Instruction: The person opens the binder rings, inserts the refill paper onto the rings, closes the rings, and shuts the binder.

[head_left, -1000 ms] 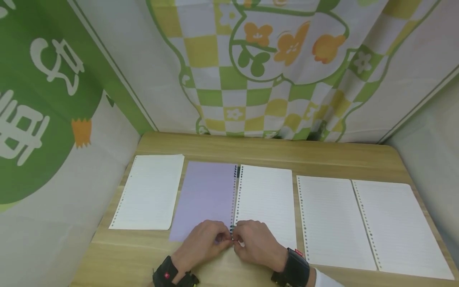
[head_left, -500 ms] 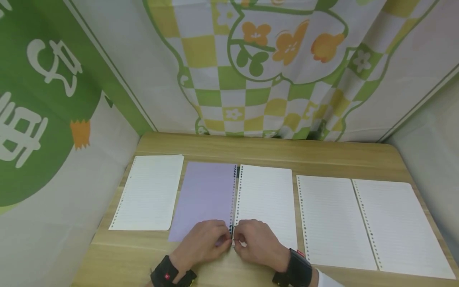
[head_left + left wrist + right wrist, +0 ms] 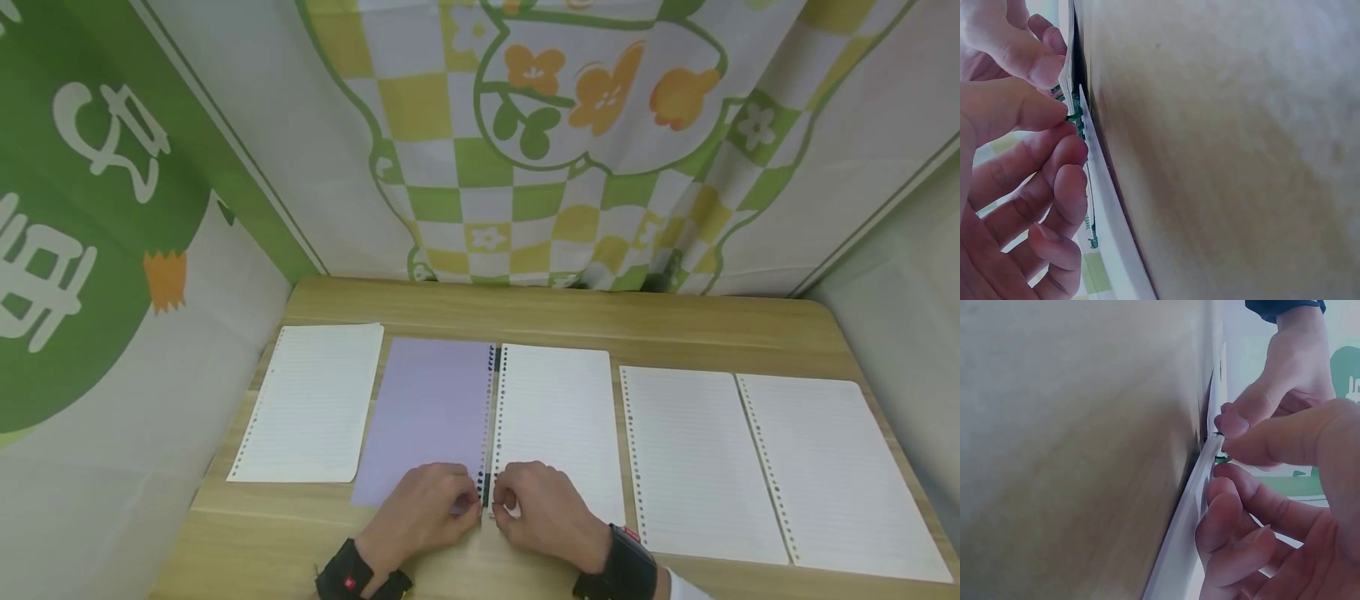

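Note:
An open loose-leaf binder lies mid-table in the head view, its purple cover (image 3: 431, 408) on the left and a stack of punched lined paper (image 3: 558, 408) on the right. Between them runs the ring spine, with a dark green ring section (image 3: 497, 360) at the far end and another at the near end. My left hand (image 3: 423, 504) pinches a green binder ring (image 3: 1074, 117) at the near end between thumb and index finger. Opposite it, a small gap away, my right hand (image 3: 543, 512) holds a green ring (image 3: 1222, 459) between thumb and forefinger at the paper's edge.
One punched lined sheet stack (image 3: 307, 408) lies left of the binder. To the right are two more lined sheets, one nearer (image 3: 697, 458) and one farther right (image 3: 832, 467), side by side. A checkered curtain (image 3: 487, 175) hangs behind the wooden table (image 3: 225, 550).
My hands have drawn slightly apart at the near end of the spine, the left one leftward and the right one rightward. More of the dark green ring section shows between them.

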The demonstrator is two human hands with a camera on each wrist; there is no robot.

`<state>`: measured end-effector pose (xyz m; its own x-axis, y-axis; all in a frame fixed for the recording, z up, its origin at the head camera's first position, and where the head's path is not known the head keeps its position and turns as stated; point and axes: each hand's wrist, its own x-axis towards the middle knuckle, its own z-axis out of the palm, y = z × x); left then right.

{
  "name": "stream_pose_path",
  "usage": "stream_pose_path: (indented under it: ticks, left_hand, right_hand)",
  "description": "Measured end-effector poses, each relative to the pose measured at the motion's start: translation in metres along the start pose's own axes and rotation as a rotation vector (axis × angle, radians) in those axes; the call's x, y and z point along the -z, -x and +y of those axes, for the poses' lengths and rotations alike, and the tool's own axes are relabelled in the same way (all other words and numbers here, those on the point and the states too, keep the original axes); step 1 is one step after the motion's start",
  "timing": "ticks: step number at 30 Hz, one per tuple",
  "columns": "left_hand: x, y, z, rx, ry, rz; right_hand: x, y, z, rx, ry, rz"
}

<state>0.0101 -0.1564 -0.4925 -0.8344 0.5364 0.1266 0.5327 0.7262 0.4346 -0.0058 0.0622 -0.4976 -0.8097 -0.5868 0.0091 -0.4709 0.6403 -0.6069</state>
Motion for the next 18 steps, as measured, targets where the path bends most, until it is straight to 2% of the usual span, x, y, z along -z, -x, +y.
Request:
stream_pose_path:
  ticks: [13, 18]
  left_hand:
    - [0.001, 0.0, 0.001, 0.063, 0.045, -0.037]
    - [0.007, -0.008, 0.003, 0.112, -0.006, -0.047]
  right_hand:
    - [0.001, 0.003, 0.002, -0.05, -0.049, -0.012]
    - [0.019, 0.004, 0.011, -0.076, -0.059, 0.057]
